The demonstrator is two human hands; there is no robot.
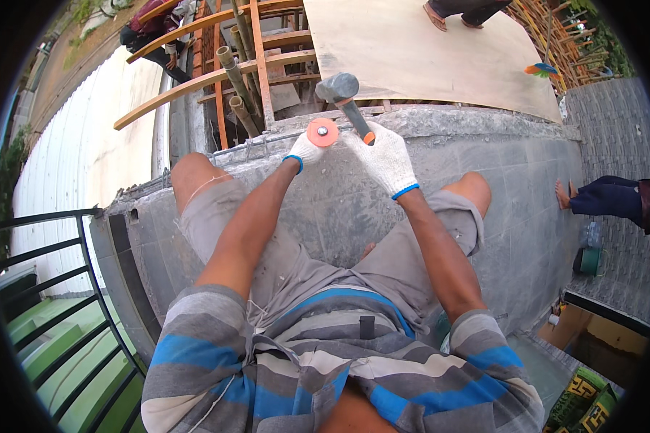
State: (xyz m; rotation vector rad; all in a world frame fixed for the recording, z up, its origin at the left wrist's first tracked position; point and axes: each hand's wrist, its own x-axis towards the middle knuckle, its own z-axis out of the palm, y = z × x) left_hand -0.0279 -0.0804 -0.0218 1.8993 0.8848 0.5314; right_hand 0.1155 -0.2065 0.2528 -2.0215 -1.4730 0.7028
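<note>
My left hand (303, 152), in a white glove with a blue cuff, grips what looks like a chisel (322, 132) with a round orange guard and metal top, at the broken concrete edge (440, 121). Its shank is mostly hidden. My right hand (383, 159), gloved alike, is closed on the black-and-orange handle of a hammer (337, 88); the grey head is raised just above and right of the chisel top. Thin rebar (255, 144) runs along the edge near my left hand. I sit on grey tiled concrete (318, 216) with my bare knees apart.
Wooden slats and bamboo poles (231, 68) lie beyond the edge, beside a plywood sheet (426, 58) where a person's feet (437, 16) stand. Another person (167, 50) is at top left, a third person's legs (607, 193) at right. A black railing (87, 260) is at left.
</note>
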